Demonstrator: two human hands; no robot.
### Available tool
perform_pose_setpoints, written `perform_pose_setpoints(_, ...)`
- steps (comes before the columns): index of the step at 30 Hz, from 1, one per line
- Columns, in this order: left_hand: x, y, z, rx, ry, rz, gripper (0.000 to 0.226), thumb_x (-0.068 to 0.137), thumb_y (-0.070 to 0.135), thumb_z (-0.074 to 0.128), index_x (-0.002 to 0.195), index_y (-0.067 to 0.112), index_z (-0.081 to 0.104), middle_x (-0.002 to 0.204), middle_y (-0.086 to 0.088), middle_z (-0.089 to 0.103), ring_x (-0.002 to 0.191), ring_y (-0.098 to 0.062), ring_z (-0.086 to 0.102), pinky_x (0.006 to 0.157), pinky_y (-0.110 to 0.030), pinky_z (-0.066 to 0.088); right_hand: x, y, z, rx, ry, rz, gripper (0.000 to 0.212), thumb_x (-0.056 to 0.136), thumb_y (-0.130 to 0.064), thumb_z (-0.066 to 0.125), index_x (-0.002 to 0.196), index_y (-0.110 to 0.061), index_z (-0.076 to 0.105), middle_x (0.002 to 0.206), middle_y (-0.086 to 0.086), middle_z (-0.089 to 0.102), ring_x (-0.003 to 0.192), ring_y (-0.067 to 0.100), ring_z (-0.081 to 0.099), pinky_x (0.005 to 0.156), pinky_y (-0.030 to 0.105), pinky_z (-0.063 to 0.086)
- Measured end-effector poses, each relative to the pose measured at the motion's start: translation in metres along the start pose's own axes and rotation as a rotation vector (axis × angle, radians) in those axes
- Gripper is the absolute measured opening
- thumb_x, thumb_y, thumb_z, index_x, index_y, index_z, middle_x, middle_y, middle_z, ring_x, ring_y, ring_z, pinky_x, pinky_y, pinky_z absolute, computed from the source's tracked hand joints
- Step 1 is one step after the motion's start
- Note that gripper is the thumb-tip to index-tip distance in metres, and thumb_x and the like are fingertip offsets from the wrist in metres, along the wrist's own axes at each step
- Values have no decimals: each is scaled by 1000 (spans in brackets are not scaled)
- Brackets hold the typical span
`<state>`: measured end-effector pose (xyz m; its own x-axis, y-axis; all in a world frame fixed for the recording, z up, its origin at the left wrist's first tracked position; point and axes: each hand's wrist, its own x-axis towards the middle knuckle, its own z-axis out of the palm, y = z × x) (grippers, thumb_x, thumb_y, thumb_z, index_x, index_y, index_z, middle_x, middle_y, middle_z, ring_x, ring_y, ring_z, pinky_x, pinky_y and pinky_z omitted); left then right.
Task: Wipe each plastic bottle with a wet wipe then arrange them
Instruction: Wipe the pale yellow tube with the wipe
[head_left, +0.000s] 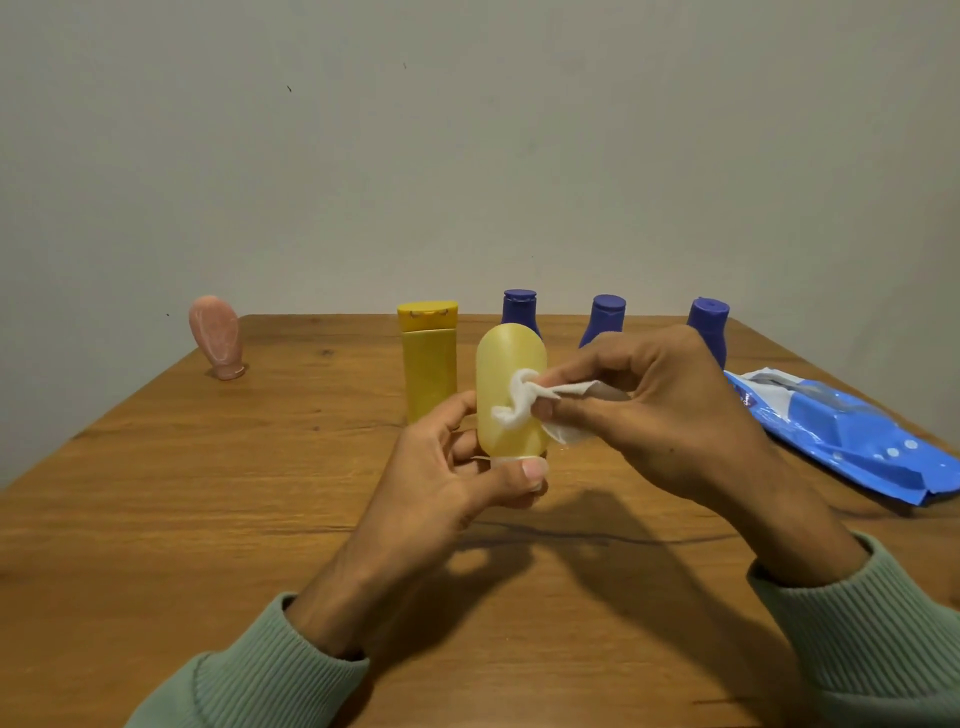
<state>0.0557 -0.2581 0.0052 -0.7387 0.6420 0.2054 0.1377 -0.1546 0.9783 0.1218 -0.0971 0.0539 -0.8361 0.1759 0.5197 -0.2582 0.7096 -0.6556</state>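
My left hand (457, 467) grips a pale yellow rounded bottle (509, 358) by its lower cap end and holds it upright above the table. My right hand (670, 410) pinches a crumpled white wet wipe (524, 400) and presses it against the front of that bottle. Behind it stands a darker yellow flat bottle (428, 358) with a flip cap. Three blue bottles (518, 309), (605, 317), (709, 325) stand in a row at the back, partly hidden by my right hand. A pink bottle (218, 335) stands cap-down at the far left.
A blue wet wipe pack (852, 436) lies on the wooden table (208, 493) at the right, near its edge. A plain wall rises right behind the table's far edge. Green sleeves cover both of my forearms.
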Motion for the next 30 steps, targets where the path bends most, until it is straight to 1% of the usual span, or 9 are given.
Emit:
perform_pose_setpoints(2, 1, -2, -1, 43, -20, 11, 55, 73, -2, 76, 122, 16, 59, 103, -13, 74, 96, -34, 71, 79, -39, 60, 0, 1, 0, 8, 73, -3, 17, 75, -21, 75, 91, -24, 73, 80, -20, 64, 79, -6, 61, 62, 7, 49)
perform_pose_setpoints(6, 0, -5, -2, 155, -74, 18, 56, 71, 4, 80, 122, 17, 60, 100, -8, 75, 92, -25, 72, 78, -36, 60, 2, 6, 4, -18, 262, -27, 18, 78, -21, 74, 94, -29, 69, 81, -26, 59, 81, -12, 58, 65, 4, 46)
perform_pose_setpoints(13, -2, -7, 1, 347, -36, 35, 60, 73, 13, 82, 125, 29, 56, 101, 7, 72, 88, -10, 70, 74, -28, 58, 0, 10, 15, -157, 311, -143, 20, 82, -18, 70, 102, -18, 70, 90, -15, 57, 85, -11, 53, 72, 1, 40)
perform_pose_setpoints(16, -2, -8, 3, 388, -23, 26, 66, 74, 18, 83, 132, 26, 53, 110, 6, 70, 95, -13, 69, 80, -37, 59, 0, 10, 16, -177, 280, -177, 22, 83, -18, 67, 106, -16, 69, 93, -12, 57, 86, -7, 53, 76, 4, 42)
perform_pose_setpoints(20, -3, -9, 5, 363, -3, 55, 62, 75, 15, 82, 130, 24, 54, 105, 5, 72, 94, -13, 70, 81, -39, 59, -4, 5, 16, -209, 201, -225, 22, 83, -13, 67, 105, -15, 69, 95, -6, 59, 88, 2, 54, 78, 9, 44)
perform_pose_setpoints(24, -2, -10, 4, 338, 23, 102, 46, 77, 8, 79, 116, 25, 62, 101, 7, 73, 95, -12, 70, 85, -39, 57, -10, -2, 24, -264, 58, -283, 20, 82, -12, 68, 101, -17, 71, 95, -6, 58, 85, 8, 54, 70, 25, 50)
perform_pose_setpoints(26, -1, -7, 3, 319, 38, 139, 43, 76, 1, 77, 110, 24, 64, 99, 6, 73, 94, -12, 70, 81, -34, 57, -12, -6, 27, -295, -4, -280, 21, 81, -12, 69, 101, -19, 71, 95, -8, 57, 85, 10, 54, 69, 33, 50)
perform_pose_setpoints(27, -1, -7, 2, 302, 46, 153, 43, 76, -1, 76, 109, 23, 65, 97, 5, 73, 92, -11, 70, 76, -30, 56, -12, -8, 26, -304, -38, -276, 22, 81, -13, 69, 102, -20, 71, 95, -10, 56, 85, 9, 53, 70, 32, 50)
perform_pose_setpoints(30, -1, -5, -1, 220, 58, 149, 41, 74, -2, 76, 109, 19, 65, 93, 6, 73, 85, -9, 70, 68, -21, 54, -12, -10, 19, -300, -136, -289, 23, 81, -12, 69, 102, -22, 71, 95, -14, 54, 85, 4, 53, 68, 17, 47)
